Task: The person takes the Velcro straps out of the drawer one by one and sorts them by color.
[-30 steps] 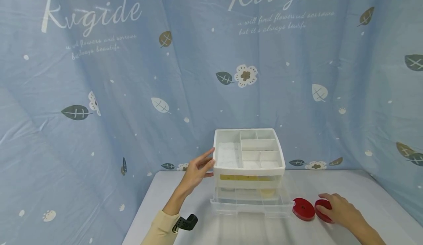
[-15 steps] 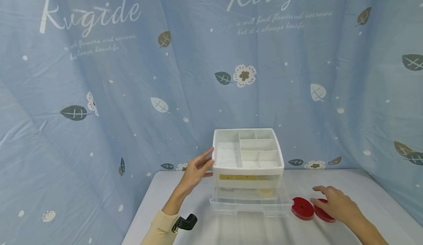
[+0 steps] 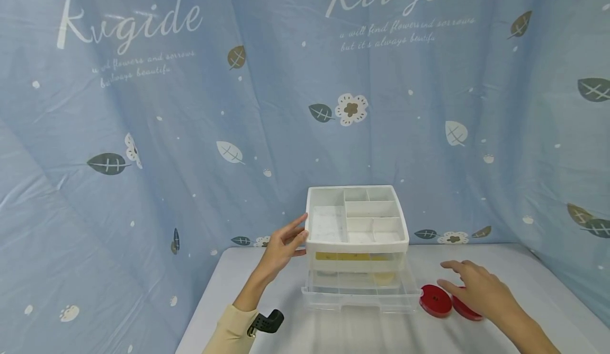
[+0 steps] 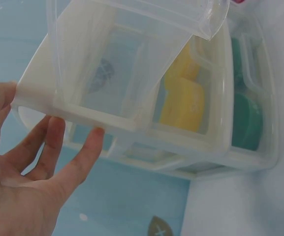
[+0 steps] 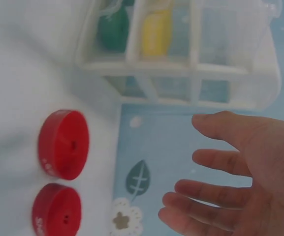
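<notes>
A white drawer unit (image 3: 358, 248) with a divided top tray stands at the back of the table. Its upper clear drawer (image 3: 361, 303) is pulled out towards me. My left hand (image 3: 281, 248) touches the unit's left side with extended fingertips. To the right lie two round red discs, a left disc (image 3: 436, 301) and a right disc (image 3: 466, 307), with small holes in the middle. Over the right disc, partly hiding it, hovers my right hand (image 3: 483, 290). Its fingers are spread and hold nothing, as the right wrist view also shows.
Lower drawers hold yellow pieces (image 4: 183, 105) and, at the bottom, green pieces (image 4: 246, 120). Behind the white table (image 3: 252, 290) hangs a blue printed curtain (image 3: 276, 105). A black strap device (image 3: 269, 321) sits on the left wrist.
My right hand has let go of the right red disc and moved up and left over the table. The left hand stays against the drawer unit.
</notes>
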Tool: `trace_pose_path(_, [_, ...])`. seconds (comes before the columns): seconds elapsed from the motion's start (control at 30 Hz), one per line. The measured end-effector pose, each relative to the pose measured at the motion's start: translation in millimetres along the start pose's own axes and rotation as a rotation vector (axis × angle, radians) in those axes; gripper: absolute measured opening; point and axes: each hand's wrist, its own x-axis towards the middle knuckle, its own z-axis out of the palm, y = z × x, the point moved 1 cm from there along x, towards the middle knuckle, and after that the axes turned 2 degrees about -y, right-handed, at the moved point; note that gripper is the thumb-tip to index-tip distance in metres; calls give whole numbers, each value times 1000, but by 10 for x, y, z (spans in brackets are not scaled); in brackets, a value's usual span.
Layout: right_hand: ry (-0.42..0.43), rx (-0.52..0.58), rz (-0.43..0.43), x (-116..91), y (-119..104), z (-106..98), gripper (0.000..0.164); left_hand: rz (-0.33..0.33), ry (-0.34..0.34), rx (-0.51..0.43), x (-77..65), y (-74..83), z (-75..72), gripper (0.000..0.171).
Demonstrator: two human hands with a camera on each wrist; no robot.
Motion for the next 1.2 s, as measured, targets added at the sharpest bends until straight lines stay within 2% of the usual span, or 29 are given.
trace_pose_path(0.53, [47, 6, -44, -127, -296, -180, 63, 5, 0, 2, 10, -14, -4, 52])
trace_pose_path(0.77, [78, 20, -86, -180, -366, -211, 54, -2, -2, 2, 6, -8, -9, 51])
trace_pose_path(1.03, [103, 5, -100, -262, -481, -254, 58, 7, -7, -12, 18, -18, -18, 51])
trace_pose_path(1.2, [147, 13, -109, -326, -595, -268, 57, 1, -4, -3, 10, -12, -15, 51])
